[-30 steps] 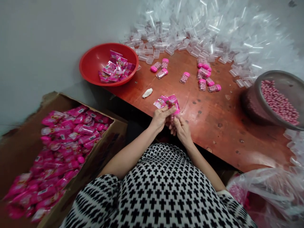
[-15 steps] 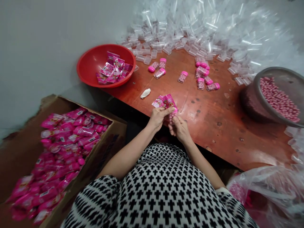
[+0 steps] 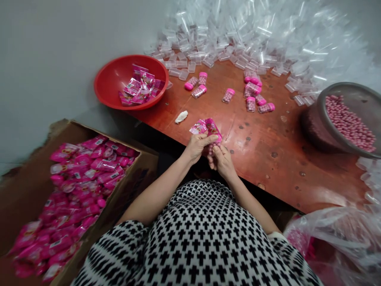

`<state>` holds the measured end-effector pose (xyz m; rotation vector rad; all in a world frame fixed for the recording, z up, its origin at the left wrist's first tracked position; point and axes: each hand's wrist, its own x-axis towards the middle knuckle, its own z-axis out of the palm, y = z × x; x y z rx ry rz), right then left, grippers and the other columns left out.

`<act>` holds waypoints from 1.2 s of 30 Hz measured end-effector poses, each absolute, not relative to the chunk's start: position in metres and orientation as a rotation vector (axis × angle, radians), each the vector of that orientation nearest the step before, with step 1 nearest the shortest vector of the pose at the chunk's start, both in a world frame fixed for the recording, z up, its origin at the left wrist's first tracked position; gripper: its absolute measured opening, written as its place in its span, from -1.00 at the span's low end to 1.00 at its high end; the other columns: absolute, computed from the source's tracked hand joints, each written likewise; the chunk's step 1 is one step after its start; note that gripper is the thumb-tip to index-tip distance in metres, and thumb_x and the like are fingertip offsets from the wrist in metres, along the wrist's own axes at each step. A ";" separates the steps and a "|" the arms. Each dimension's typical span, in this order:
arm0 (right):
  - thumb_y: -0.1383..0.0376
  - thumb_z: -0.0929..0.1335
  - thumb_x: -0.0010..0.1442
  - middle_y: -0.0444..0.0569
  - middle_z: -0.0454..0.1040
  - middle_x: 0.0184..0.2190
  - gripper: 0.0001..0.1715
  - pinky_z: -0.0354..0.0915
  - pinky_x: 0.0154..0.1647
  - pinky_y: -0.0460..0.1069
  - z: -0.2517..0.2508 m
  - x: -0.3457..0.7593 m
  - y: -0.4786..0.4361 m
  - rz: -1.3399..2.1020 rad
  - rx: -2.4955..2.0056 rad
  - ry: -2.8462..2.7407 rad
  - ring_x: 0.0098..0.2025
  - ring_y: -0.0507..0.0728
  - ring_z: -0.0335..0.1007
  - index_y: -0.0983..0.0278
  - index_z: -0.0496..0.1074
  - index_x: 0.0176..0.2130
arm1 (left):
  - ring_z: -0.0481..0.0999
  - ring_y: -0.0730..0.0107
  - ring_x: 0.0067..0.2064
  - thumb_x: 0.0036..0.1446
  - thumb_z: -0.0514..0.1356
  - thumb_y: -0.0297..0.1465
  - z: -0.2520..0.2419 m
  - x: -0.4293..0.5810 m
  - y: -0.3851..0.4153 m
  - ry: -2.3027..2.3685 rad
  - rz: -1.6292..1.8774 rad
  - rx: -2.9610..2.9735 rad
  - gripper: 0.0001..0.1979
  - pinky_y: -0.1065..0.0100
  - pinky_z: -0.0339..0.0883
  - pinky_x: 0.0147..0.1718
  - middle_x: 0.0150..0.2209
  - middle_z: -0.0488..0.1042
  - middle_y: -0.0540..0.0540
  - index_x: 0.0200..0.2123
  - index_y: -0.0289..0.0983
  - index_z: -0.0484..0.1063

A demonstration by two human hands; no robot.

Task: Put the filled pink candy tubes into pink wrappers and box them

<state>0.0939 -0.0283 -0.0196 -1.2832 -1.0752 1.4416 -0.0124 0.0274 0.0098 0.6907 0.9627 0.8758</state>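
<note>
Just over the table's near edge, my left hand (image 3: 195, 147) is closed, its thumb pressed on a shiny pink printed wrapper (image 3: 211, 125) and the pink cap. My right hand (image 3: 224, 162) is closed round a small clear bottle (image 3: 214, 147) of pink candy balls, below the wrapper. The bottle's cap end meets the wrapper; how far it sits inside is hidden by fingers. A second printed wrapper (image 3: 198, 126) shows beyond the left fingers; whether they hold it I cannot tell.
A red bowl (image 3: 102, 96) of wrappers stands at the left. Wrapped bottles fill the cardboard box (image 3: 133, 174) beside me. Several capped bottles (image 3: 228, 95) and a white scrap (image 3: 181, 116) lie on the table. Behind are heaped clear tubes (image 3: 214, 51); a grey tub (image 3: 323, 115) holds pink balls.
The wrapper at the bottle's cap end looks narrower and more crumpled than before. Both hands keep their grip almost in place. The whole view has shifted very slightly.
</note>
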 end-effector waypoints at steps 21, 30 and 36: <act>0.06 0.50 -0.08 -0.22 0.40 -0.52 -0.52 0.17 -0.64 -0.16 0.014 0.141 0.019 1.378 -1.239 -1.063 -0.60 -0.07 0.23 0.23 0.36 -0.23 | 0.41 0.46 -0.66 -0.08 0.35 -0.22 0.004 -0.015 0.001 0.925 0.770 0.843 -0.69 0.48 0.28 -0.68 -0.65 0.45 -0.07 -0.54 -0.39 0.51; 0.15 0.40 0.08 -0.23 0.35 -0.52 -0.73 0.23 -0.56 -0.14 0.003 0.123 0.011 1.069 -1.260 -0.925 -0.56 -0.06 0.26 0.23 0.33 -0.25 | 0.39 0.54 -0.63 -0.06 0.34 -0.18 0.007 -0.019 -0.003 1.100 0.852 0.938 -0.69 0.50 0.33 -0.64 -0.63 0.44 -0.01 -0.51 -0.36 0.50; 0.07 0.47 0.00 -0.12 0.45 -0.33 -0.56 0.35 -0.33 -0.07 0.010 0.128 0.025 1.099 -1.205 -1.228 -0.32 0.02 0.40 0.21 0.36 -0.18 | 0.39 0.51 -0.64 -0.07 0.33 -0.19 0.007 -0.019 -0.003 1.052 0.759 1.003 -0.70 0.47 0.33 -0.64 -0.64 0.43 0.01 -0.53 -0.34 0.49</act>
